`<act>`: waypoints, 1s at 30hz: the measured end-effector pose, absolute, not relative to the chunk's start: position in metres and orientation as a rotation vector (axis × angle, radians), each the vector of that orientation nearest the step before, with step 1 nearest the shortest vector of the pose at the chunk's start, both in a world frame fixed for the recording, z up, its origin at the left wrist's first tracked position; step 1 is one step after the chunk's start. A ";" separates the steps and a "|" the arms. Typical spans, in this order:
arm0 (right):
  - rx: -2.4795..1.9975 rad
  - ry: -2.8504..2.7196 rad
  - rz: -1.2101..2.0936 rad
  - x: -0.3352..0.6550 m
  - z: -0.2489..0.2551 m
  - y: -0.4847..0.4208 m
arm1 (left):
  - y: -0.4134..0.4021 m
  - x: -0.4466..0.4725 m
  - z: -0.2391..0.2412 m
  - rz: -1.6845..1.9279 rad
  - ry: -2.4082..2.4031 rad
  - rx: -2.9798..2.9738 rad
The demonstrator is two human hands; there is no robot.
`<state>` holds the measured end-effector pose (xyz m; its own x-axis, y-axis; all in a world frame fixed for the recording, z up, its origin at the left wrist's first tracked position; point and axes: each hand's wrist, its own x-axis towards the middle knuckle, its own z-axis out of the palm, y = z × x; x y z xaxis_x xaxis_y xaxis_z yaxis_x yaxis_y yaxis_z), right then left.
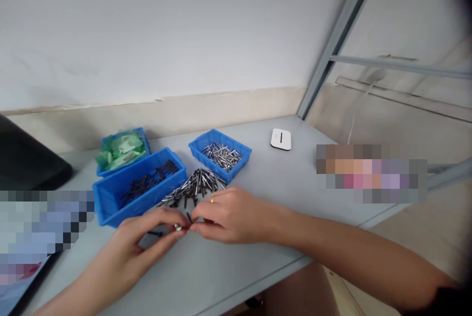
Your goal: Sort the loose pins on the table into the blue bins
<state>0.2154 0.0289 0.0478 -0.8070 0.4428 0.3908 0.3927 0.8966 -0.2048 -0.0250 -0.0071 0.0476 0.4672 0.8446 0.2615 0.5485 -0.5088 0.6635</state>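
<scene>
My left hand [147,237] pinches a small silver metal piece [178,227] between thumb and fingers; its rounded shiny end shows. Touching it almost tip to tip, my right hand [228,215], with a ring on one finger, is closed in a pinch. What its fingertips hold is hidden, though a thin dark piece shows beside them. Just beyond both hands lies a loose pile of slim black and silver metal pieces [199,183]. A black screw-like piece [157,233] lies on the table beneath my left hand.
Behind the pile stand a blue bin of dark screw-like pieces [105,203] and a blue bin of silver pins [245,154]. Another blue bin holds green plastic packets [125,149]. A white square device [280,139] sits farther right on the grey table [258,272]. Blurred patches cover both sides.
</scene>
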 end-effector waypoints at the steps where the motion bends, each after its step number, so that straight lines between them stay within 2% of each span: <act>1: -0.602 -2.587 0.196 0.216 0.049 0.028 | -0.006 -0.025 0.048 0.784 1.169 2.211; 4: -0.563 -2.523 0.289 0.216 0.050 0.026 | -0.003 -0.025 0.050 0.759 1.094 2.277; 8: -0.552 -2.557 0.232 0.215 0.048 0.025 | -0.001 -0.024 0.051 0.628 1.000 2.380; 17: -0.583 -2.647 0.196 0.215 0.042 0.027 | -0.001 -0.025 0.038 0.730 1.040 2.338; 30: -0.759 -2.532 0.266 0.221 0.054 0.031 | 0.005 -0.035 0.050 0.776 1.186 2.471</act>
